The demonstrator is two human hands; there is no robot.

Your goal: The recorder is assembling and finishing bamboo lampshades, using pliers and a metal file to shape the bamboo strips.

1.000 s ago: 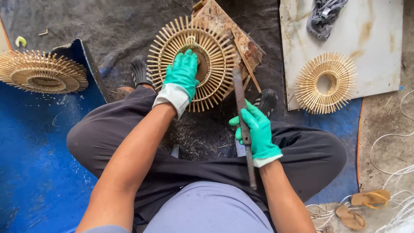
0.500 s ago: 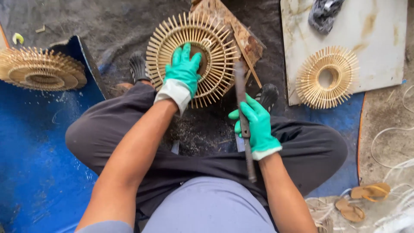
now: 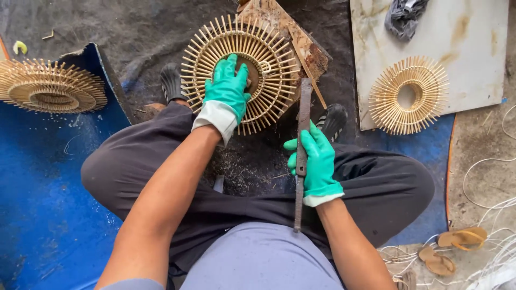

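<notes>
The right hand (image 3: 317,161), in a green glove, is clenched around a long dark metal bar (image 3: 300,156) near its middle, the bar standing nearly straight up the view, its far tip beside the near right edge of the wheel (image 3: 240,72). The left hand (image 3: 228,88), also gloved, lies pressed flat over the wheel's hub, fingers spread and curled on the spokes, grasping it down against a wooden block (image 3: 290,37) on the floor.

The wheel is a ring of thin pale sticks, and those look brittle: a hard or skewed blow from the bar would likely snap or splay them. The left fingers sit close to the bar's tip, so a glancing stroke could land on them. The wheel overhangs the block, so it may tip if pressure shifts.

Two more wheels lie apart: one far left (image 3: 51,88) on a blue mat (image 3: 43,188), one right (image 3: 408,96) on a white board (image 3: 473,53).
</notes>
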